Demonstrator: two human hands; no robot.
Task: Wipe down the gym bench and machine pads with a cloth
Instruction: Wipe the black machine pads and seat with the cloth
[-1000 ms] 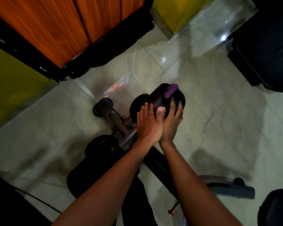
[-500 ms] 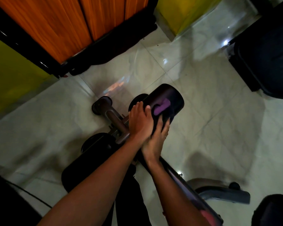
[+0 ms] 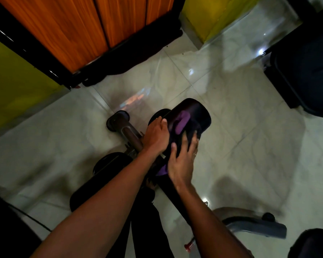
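The left hand (image 3: pixel 156 135) grips the inner end of the upper roller pad (image 3: pixel 196 112), with the fingers curled over the pad's rim. The right hand (image 3: pixel 182 159) lies just beside the left hand, on its right, with palm down on the curved face of the same pad. Its fingers are spread and fairly straight and press the purple cloth (image 3: pixel 182 122) against the pad. One part of the cloth shows beyond the right fingertips and another part shows below the heel of the right hand, so the cloth passes under the palm. A metal bar (image 3: pixel 128 132) runs out to the left of the left hand. A second roller pad (image 3: pixel 108 164) sits below the left forearm. The tiled floor (image 3: pixel 231 146) lies beneath both hands. A grey base foot (image 3: pixel 250 224) lies to the right of the right forearm.
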